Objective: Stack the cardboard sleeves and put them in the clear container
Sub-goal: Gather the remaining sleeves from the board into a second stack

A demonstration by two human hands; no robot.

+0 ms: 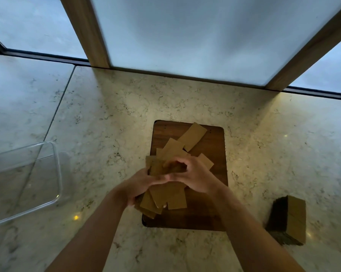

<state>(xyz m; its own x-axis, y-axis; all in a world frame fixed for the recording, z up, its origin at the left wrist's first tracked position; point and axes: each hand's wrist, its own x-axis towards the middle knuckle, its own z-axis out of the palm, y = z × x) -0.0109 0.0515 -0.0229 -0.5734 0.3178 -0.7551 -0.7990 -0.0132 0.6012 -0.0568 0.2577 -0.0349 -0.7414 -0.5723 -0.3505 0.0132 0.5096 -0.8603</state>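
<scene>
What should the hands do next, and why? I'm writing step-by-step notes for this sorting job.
Probably square up the loose cardboard sleeves into one even bundle. The left hand and right hand are closed around them on the wooden board, but they fan out at different angles. One sleeve lies apart, farther back. The clear container looks empty, to the left.

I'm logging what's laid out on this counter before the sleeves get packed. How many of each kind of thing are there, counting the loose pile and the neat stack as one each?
Clear container: 1
Wooden board: 1
Loose pile of cardboard sleeves: 1
Neat stack of sleeves: 1
Total: 4
</scene>
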